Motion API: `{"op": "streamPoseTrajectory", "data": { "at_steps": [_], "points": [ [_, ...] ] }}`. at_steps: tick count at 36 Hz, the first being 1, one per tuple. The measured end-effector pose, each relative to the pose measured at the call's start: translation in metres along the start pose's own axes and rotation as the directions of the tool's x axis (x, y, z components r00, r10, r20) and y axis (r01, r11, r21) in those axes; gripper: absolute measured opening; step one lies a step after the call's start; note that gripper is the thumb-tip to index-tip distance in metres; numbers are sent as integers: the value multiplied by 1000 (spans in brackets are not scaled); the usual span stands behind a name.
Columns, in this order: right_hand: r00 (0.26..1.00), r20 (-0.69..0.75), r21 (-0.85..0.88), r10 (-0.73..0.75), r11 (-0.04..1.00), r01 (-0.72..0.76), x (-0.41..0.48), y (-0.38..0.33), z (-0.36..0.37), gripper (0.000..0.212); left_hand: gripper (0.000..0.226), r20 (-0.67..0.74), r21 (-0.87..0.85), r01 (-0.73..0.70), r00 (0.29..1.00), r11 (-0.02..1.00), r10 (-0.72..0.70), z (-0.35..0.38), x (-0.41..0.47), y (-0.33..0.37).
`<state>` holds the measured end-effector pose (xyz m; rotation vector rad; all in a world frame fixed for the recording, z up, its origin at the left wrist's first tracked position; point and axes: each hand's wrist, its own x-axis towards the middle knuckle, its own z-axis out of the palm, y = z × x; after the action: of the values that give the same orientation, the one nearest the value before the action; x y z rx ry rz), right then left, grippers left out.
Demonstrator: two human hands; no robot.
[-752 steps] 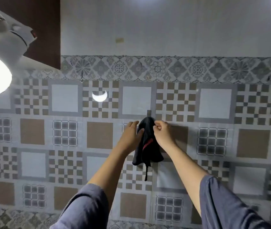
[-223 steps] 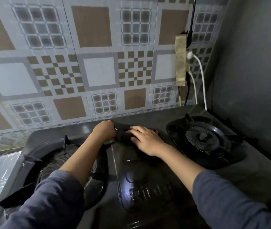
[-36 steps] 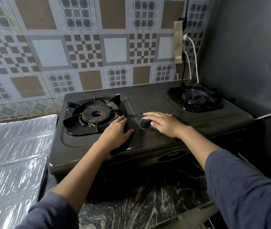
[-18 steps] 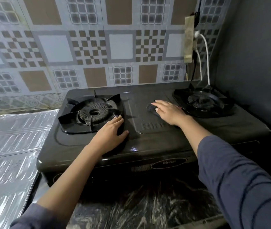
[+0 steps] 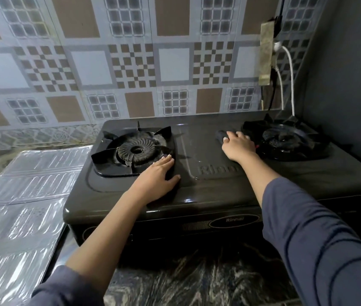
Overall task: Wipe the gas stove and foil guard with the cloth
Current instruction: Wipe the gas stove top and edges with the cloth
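Note:
A dark two-burner gas stove (image 5: 208, 191) stands on the marbled counter. My right hand (image 5: 238, 145) presses a dark cloth (image 5: 220, 134) flat on the stove top, far back between the burners, close to the right burner (image 5: 284, 138). Most of the cloth is hidden under that hand. My left hand (image 5: 157, 177) rests flat on the stove top beside the front right corner of the left burner (image 5: 135, 151). The silver foil guard (image 5: 18, 208) lies flat on the counter to the left of the stove.
A patterned tiled wall (image 5: 131, 62) runs behind the stove. A power strip (image 5: 266, 54) with a white cable (image 5: 289, 71) hangs at the back right. A grey wall (image 5: 347, 74) closes the right side. Dark marbled counter (image 5: 197, 281) lies in front.
My right hand has slid the cloth from the middle of the stove top back and to the right, toward the right burner. My left hand has stayed by the left burner.

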<state>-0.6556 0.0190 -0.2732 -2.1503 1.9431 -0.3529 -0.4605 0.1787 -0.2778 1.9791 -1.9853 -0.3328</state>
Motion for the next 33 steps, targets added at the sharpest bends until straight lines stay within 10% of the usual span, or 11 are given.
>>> {"op": "streamPoseTrajectory", "data": {
  "at_steps": [21, 33],
  "points": [
    [941, -218, -14, 260, 963, -269, -111, -2, 9, 43, 63, 3, -39, -55, 998, 998, 56, -3, 0, -10],
    [951, -259, 6, 171, 985, -175, -150, -45, 29, 43, 57, 43, -42, -135, 990, 990, 137, -7, 4, -23]
  ]
}}
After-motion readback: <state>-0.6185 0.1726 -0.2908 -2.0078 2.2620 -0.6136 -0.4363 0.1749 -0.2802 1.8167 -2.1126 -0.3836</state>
